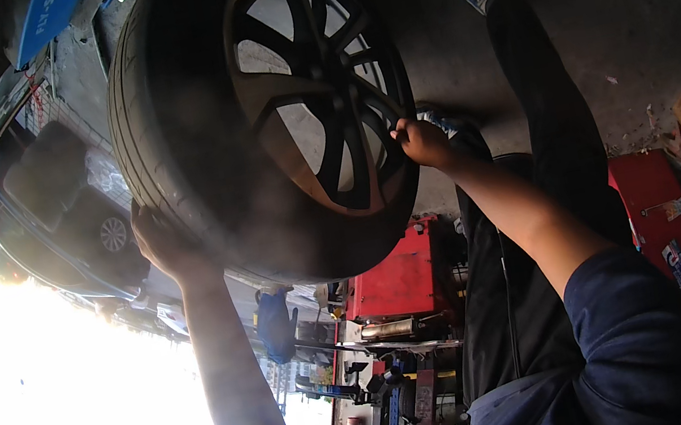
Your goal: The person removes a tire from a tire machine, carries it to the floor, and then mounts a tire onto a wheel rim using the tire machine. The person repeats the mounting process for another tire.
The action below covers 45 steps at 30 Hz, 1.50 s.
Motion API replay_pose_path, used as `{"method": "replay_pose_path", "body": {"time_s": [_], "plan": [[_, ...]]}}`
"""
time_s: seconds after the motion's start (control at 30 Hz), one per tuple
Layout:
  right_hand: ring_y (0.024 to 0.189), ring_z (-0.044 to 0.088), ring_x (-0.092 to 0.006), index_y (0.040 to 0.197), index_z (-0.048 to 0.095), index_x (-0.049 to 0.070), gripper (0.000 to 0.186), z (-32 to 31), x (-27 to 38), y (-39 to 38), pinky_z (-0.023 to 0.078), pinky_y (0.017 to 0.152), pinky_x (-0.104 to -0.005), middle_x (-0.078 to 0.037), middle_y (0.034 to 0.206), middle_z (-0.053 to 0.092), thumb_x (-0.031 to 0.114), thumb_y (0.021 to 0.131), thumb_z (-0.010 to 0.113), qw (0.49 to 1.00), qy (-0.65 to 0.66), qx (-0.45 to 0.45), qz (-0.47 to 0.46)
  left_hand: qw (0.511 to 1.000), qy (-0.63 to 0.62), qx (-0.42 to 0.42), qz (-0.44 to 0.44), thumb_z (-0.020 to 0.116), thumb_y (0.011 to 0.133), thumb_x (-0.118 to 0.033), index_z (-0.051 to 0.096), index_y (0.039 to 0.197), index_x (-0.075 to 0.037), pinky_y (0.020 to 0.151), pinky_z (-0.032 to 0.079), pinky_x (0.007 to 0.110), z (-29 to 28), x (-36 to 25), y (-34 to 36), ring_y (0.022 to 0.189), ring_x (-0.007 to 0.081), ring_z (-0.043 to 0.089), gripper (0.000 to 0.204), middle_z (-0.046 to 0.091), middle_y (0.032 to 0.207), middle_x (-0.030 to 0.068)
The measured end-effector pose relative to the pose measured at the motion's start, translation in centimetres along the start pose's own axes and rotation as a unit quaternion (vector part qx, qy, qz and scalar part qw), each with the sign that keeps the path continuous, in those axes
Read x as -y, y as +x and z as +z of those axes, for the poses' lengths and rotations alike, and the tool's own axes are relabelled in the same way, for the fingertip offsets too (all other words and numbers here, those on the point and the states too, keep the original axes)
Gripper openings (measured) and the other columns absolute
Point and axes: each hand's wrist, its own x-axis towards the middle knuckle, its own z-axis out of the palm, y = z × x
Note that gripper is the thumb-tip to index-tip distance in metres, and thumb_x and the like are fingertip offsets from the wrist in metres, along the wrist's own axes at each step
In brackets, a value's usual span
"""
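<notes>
Blue sleeve (631,334) leads to right hand (424,142) gripping the rim (322,79), left hand (166,246) flat against the tyre (195,138).

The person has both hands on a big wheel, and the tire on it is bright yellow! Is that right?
Not quite: the tire isn't yellow, it's black, as the head view shows. The person does have both hands on the big wheel, the left hand against the tread and the right hand at the spokes.
</notes>
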Motion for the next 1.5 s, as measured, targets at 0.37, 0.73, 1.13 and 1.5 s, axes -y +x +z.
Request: {"method": "replay_pose_path", "body": {"time_s": [0.37,0.73,1.13,1.5], "plan": [[0.08,0.07,-0.0384,0.096,0.062,0.011,0.033,-0.4,-0.8,0.7,0.053,0.069,-0.0489,-0.018,0.08,0.069,0.044,0.097,0.067,0.993,0.114,0.012,-0.01,1.0,-0.009,-0.003,-0.005,0.049,0.1,-0.02,0.059,0.129,0.006,0.091,0.055,0.038,0.4,-0.5,-0.1,0.106,0.0268,0.066,0.04,0.066,0.121,0.0168],[0.083,0.072,-0.0365,0.099,0.061,0.011,0.026,-0.9,0.0,0.5,0.055,0.07,-0.0466,-0.013,0.081,0.071,0.034,0.093,0.072,0.997,0.057,0.043,0.019,0.999,0.006,-0.031,-0.008,0.04,0.104,-0.023,0.06,0.132,0.005,0.093,0.055,0.037,0.8,-0.2,-0.5,0.107,0.0236,0.065,0.045,0.066,0.119,0.0149],[0.078,0.071,-0.0285,0.095,0.061,0.008,0.015,-1.5,0.2,0.8,0.053,0.069,-0.0407,-0.011,0.079,0.069,0.01,0.087,0.073,0.996,0.075,0.038,0.016,1.0,0.024,-0.015,0.001,0.041,0.1,-0.028,0.062,0.132,0.004,0.092,0.055,0.037,1.9,-1.2,-1.3,0.107,0.0242,0.065,0.05,0.065,0.119,0.0154],[0.073,0.062,-0.0237,0.095,0.071,0.004,0.036,-1.9,-1.8,2.8,0.05,0.075,-0.0379,-0.01,0.082,0.066,0.035,0.103,0.056,0.773,0.523,-0.029,0.359,1.0,0.009,-0.005,-0.016,0.042,0.1,-0.027,0.059,0.138,0.002,0.098,0.053,0.038,0.5,-0.5,0.0,0.114,0.0247,0.064,0.051,0.063,0.127,0.0148]]}}
